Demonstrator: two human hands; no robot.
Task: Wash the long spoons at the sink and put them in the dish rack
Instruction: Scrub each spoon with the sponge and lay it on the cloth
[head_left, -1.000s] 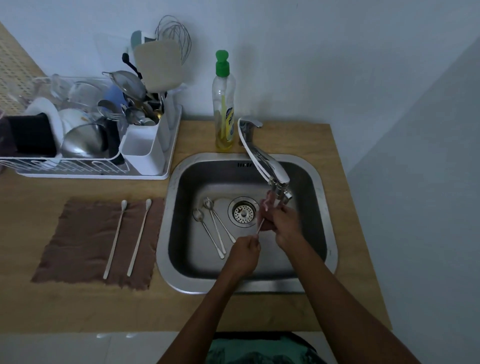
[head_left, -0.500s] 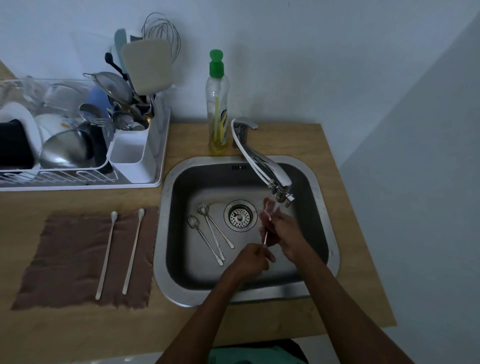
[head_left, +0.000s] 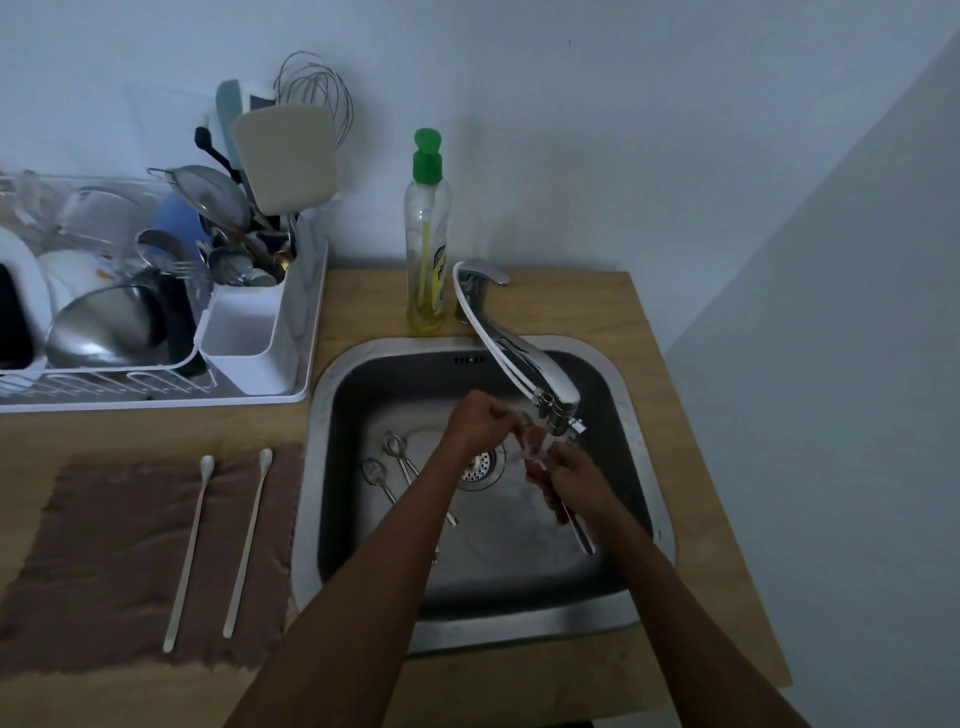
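Note:
Both my hands are over the steel sink (head_left: 644, 467), under the tap spout (head_left: 535, 374). My right hand (head_left: 574, 486) grips a long metal spoon (head_left: 584, 535) whose handle sticks out toward the sink's front right. My left hand (head_left: 480, 421) pinches the spoon's upper end beneath the spout, and the bowl is hidden by fingers. Two more metal spoons (head_left: 387, 462) lie on the sink floor left of the drain (head_left: 485, 465). Two long white spoons (head_left: 221, 545) lie side by side on a brown cloth (head_left: 104, 561). The white dish rack (head_left: 291, 384) stands at the back left.
The rack is crowded with bowls, plates and a utensil holder (head_left: 249, 332) full of tools. A dish soap bottle (head_left: 427, 234) with a green cap stands behind the sink beside the tap base. The wooden counter ends just right of the sink, next to a wall.
My left hand has moved from the spoon's lower end up to the spout. My right hand has slid down along the spoon. The camera view has shifted slightly.

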